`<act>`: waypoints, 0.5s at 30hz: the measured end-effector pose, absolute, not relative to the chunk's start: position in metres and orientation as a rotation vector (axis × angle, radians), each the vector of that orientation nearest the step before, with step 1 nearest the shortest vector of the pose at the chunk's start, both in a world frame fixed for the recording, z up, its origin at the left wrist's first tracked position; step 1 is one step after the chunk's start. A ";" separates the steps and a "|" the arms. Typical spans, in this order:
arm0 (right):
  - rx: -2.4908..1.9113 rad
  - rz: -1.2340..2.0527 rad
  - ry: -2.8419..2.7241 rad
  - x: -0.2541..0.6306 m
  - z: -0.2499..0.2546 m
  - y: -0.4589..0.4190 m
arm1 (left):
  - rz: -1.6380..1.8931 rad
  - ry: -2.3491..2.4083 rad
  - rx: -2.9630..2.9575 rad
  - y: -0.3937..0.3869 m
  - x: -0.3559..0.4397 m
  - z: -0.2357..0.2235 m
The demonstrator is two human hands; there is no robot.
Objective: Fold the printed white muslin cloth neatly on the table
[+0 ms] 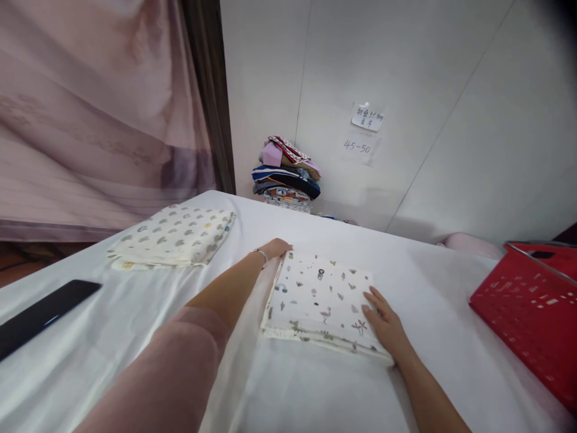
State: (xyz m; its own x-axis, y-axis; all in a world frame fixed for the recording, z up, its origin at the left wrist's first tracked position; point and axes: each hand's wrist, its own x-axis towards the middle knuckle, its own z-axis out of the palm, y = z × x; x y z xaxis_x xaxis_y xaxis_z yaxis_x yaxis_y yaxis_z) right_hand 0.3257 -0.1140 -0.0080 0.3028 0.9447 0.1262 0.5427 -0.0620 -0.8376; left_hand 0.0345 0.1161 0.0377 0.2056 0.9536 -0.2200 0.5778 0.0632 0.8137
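A folded white cloth [322,300] printed with small plants, a flamingo and other figures lies flat in front of me on a white-covered table [311,391]. At its far left corner is my left hand [276,247], with the fingers held together and closed on the corner; the fingertips are small and partly hidden. My right hand [383,319] rests on the cloth's right edge, fingers spread and stretched out. Farther left lies another folded white cloth [178,231] with a grey mushroom-like print, which neither hand touches.
A black phone-like slab [49,313] lies at the left edge. On the right stands a red perforated basket [527,313] with a metal handle. Beyond the far edge, a pile of folded fabrics [288,174] stands against the wall. A pink curtain [99,114] hangs at left.
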 end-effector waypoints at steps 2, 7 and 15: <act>-1.721 0.602 -1.352 0.326 -0.009 -0.114 | 0.518 1.392 1.559 0.115 0.028 0.041; -1.708 0.606 -1.361 0.326 -0.009 -0.114 | 0.542 1.250 1.442 0.112 0.017 0.046; -1.718 0.603 -1.361 0.327 -0.010 -0.114 | 0.595 1.217 1.432 0.104 0.017 0.043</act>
